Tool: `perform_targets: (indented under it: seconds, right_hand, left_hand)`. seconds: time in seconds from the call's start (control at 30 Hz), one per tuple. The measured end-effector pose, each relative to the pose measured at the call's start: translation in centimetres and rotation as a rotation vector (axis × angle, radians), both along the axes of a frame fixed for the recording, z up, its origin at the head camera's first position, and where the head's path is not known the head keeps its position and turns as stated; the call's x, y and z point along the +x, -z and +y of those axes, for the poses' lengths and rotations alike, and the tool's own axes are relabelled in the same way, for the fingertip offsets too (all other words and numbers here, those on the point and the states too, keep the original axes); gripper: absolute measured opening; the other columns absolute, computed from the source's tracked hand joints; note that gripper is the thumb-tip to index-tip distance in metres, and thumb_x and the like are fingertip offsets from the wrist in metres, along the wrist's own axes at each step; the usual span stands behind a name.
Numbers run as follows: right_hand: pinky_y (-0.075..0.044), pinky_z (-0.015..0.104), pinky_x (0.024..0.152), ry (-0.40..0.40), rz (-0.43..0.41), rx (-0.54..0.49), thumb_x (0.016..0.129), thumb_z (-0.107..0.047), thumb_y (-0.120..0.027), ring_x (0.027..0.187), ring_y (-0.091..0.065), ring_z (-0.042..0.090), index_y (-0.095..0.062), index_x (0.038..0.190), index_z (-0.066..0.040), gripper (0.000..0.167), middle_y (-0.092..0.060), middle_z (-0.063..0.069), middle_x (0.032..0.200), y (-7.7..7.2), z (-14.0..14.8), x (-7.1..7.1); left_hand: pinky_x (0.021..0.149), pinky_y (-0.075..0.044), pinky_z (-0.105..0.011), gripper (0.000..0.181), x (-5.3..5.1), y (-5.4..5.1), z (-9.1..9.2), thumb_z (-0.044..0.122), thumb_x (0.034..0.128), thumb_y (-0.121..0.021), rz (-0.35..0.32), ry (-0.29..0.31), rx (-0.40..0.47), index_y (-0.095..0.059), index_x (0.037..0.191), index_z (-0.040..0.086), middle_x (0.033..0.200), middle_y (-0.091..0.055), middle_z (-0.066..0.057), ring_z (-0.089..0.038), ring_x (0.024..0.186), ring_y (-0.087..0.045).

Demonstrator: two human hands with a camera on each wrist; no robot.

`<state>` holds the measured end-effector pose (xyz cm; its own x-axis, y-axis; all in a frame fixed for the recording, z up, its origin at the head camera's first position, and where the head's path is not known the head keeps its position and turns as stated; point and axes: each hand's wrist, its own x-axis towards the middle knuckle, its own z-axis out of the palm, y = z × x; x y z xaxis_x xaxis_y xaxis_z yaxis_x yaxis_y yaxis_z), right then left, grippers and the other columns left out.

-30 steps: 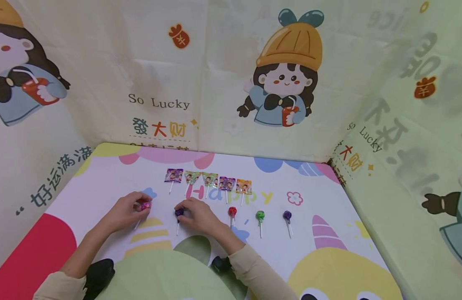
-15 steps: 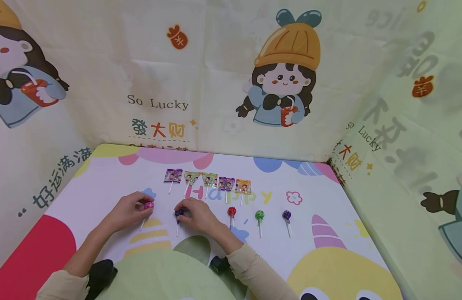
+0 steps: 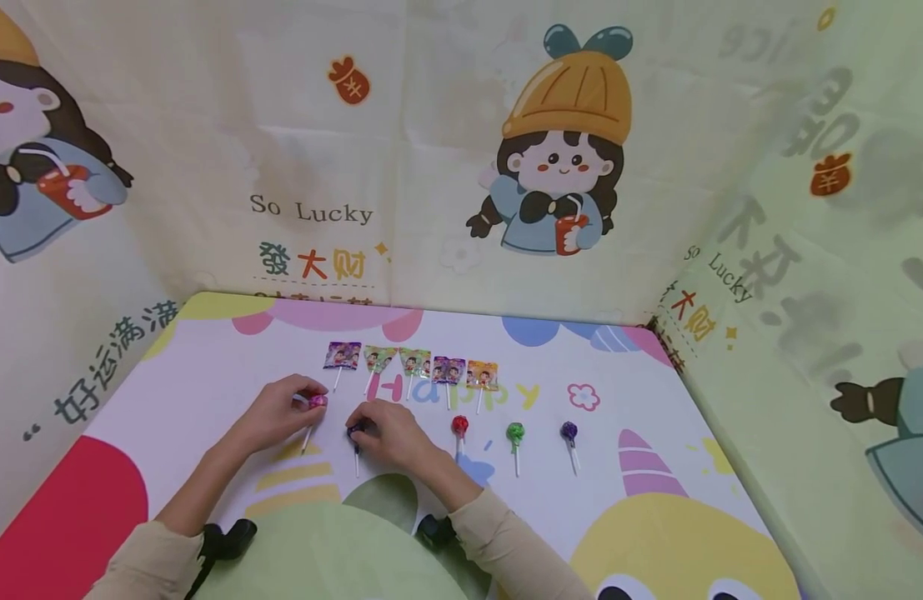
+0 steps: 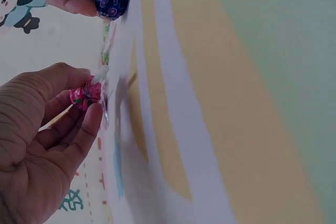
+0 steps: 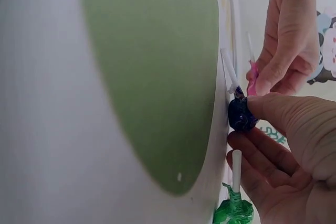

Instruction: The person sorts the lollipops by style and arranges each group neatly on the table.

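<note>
My left hand (image 3: 281, 414) pinches a pink-wrapped lollipop (image 3: 318, 402) between thumb and fingertips, its stick pointing down toward me. In the left wrist view the crinkled pink wrapper (image 4: 85, 96) shows between the fingertips, just above the table. To its right, my right hand (image 3: 395, 435) pinches a dark purple-blue lollipop (image 5: 241, 115) by its head, low at the tabletop, its stick toward me. Further right, a red lollipop (image 3: 459, 426), a green lollipop (image 3: 515, 432) and a purple lollipop (image 3: 569, 431) lie spaced in a row, sticks toward me.
Behind the hands, several flat-packed lollipops lie side by side: a purple packet (image 3: 343, 356), green packets (image 3: 414, 362) and an orange packet (image 3: 482, 375) among them. The table (image 3: 551, 367) has a printed cartoon cover. A patterned cloth wall (image 3: 431, 167) rises at the back and sides.
My left hand has moved right with the pink lollipop, closer to the purple-blue one. The right hand stays in nearly the same place, still holding its lollipop. The head view has shifted slightly.
</note>
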<state>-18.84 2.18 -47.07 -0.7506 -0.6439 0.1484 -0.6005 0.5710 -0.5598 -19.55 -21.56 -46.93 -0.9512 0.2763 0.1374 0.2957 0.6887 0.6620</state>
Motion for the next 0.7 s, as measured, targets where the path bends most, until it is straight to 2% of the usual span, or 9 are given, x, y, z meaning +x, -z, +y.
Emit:
perform_targets:
  seconds: [0.37,0.7]
  right_hand:
    - [-0.048,0.014,0.090,0.006,-0.033,-0.023,0.098,-0.016,-0.070,0.094,-0.059,0.002,-0.071,0.111,-0.014,0.014,-0.071,-0.004,0.106,0.3,0.0,-0.1]
    - [-0.048,0.012,0.089,0.008,-0.034,-0.024,0.098,-0.017,-0.069,0.093,-0.059,0.003,-0.071,0.112,-0.014,0.014,-0.071,-0.004,0.107,0.3,0.0,-0.1]
  left_hand:
    - [0.086,-0.058,-0.047,0.030,-0.4,0.2,0.8,0.008,0.0895,-0.077,-0.011,-0.005,0.006,-0.068,0.116,-0.004,0.109,-0.067,-0.017,-0.025,0.092,-0.064]
    - [0.083,-0.059,-0.044,0.030,-0.7,0.9,1.2,0.009,0.0885,-0.078,-0.034,-0.023,-0.002,-0.069,0.114,-0.004,0.107,-0.067,-0.016,-0.024,0.089,-0.062]
